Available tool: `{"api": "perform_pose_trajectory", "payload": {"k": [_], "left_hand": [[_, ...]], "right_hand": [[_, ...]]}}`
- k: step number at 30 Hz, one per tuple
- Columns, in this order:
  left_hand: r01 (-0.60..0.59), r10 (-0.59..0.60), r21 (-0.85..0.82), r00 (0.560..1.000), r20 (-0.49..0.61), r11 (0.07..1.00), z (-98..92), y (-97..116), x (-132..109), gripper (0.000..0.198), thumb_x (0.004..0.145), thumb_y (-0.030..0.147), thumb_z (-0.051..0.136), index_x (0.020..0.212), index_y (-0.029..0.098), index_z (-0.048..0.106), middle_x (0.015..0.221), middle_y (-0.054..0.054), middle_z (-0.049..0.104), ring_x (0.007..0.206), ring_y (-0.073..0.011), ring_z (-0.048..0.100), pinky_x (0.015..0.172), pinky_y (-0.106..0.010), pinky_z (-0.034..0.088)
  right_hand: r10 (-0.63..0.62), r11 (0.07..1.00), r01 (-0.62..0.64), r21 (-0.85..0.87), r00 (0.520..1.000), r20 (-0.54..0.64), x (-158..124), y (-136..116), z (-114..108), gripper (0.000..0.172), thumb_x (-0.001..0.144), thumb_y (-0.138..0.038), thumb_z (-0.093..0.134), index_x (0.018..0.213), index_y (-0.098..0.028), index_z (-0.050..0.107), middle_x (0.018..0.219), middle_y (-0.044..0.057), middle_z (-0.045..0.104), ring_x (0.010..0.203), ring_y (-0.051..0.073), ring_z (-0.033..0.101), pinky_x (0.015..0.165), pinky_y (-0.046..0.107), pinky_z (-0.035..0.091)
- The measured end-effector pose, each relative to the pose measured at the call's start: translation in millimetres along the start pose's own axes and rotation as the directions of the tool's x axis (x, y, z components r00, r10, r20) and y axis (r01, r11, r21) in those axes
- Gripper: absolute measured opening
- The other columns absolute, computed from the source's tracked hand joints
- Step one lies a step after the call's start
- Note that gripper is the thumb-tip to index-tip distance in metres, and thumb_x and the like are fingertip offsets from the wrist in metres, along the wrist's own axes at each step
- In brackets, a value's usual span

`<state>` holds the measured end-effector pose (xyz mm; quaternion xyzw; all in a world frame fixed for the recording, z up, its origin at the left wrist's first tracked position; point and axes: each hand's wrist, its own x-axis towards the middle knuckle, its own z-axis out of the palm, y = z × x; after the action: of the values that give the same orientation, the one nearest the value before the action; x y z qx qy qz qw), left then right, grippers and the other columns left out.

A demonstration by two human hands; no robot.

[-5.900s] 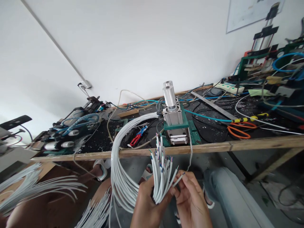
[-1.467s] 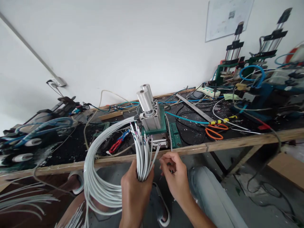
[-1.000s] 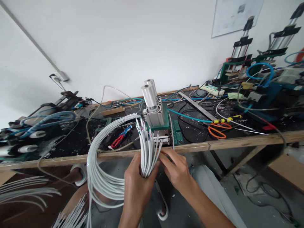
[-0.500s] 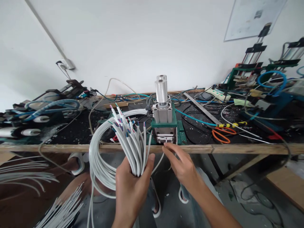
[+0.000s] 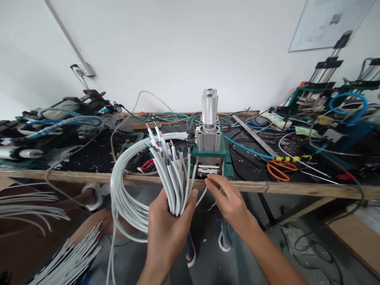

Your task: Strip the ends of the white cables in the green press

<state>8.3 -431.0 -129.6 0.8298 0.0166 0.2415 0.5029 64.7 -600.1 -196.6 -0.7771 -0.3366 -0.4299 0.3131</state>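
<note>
My left hand (image 5: 170, 223) is wrapped round a bundle of white cables (image 5: 172, 178), whose upper ends show thin coloured wires. From the bundle a large loop of cable (image 5: 118, 174) hangs to the left. One single cable (image 5: 202, 196) curves from behind my left hand up to the fingertips of my right hand (image 5: 230, 202). Those fingers are pinched together on it at the front opening of a small pneumatic press (image 5: 208, 138); the cable's tip is hidden there. The press has a green base and a knurled silver cylinder on top.
A wooden bench edge (image 5: 297, 187) runs across. Blue-hosed machines stand at left (image 5: 59, 118) and right (image 5: 323, 83). A steel ruler (image 5: 253, 134), orange hose (image 5: 280, 171) and power strip (image 5: 274, 118) lie on the bench. Bare legs and more cables (image 5: 71, 253) show lower left.
The view has shifted slightly, so the press and hands appear a little further right. Both hands keep their grip, and my right fingertips stay at the press opening.
</note>
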Motion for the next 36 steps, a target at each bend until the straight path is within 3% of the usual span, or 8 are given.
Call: {"api": "perform_pose_trajectory", "payload": {"k": [20,36], "left_hand": [[-0.041,0.041,-0.031,0.999,0.012,0.999,1.3,-1.3,0.5,0.016,0.082,0.032,0.070,0.074,0.019,0.071,0.062,0.004,0.069,0.056,-0.0131,0.063,0.054,-0.018,0.050],[-0.018,0.018,-0.022,0.999,0.029,1.000,1.2,-3.6,-0.5,0.020,0.083,0.036,0.070,0.075,0.018,0.071,0.063,0.003,0.071,0.055,-0.0134,0.060,0.052,-0.019,0.049]], "right_hand": [[0.071,0.994,-0.074,0.084,0.997,0.040,-1.3,8.2,6.3,0.026,0.104,-0.015,0.048,0.122,-0.018,0.066,0.110,0.014,0.073,0.106,0.023,0.071,0.091,0.037,0.061],[-0.018,1.000,0.017,0.020,1.000,0.020,1.4,11.3,6.9,0.026,0.103,-0.011,0.047,0.119,-0.016,0.067,0.108,0.015,0.073,0.106,0.023,0.071,0.091,0.036,0.061]]}}
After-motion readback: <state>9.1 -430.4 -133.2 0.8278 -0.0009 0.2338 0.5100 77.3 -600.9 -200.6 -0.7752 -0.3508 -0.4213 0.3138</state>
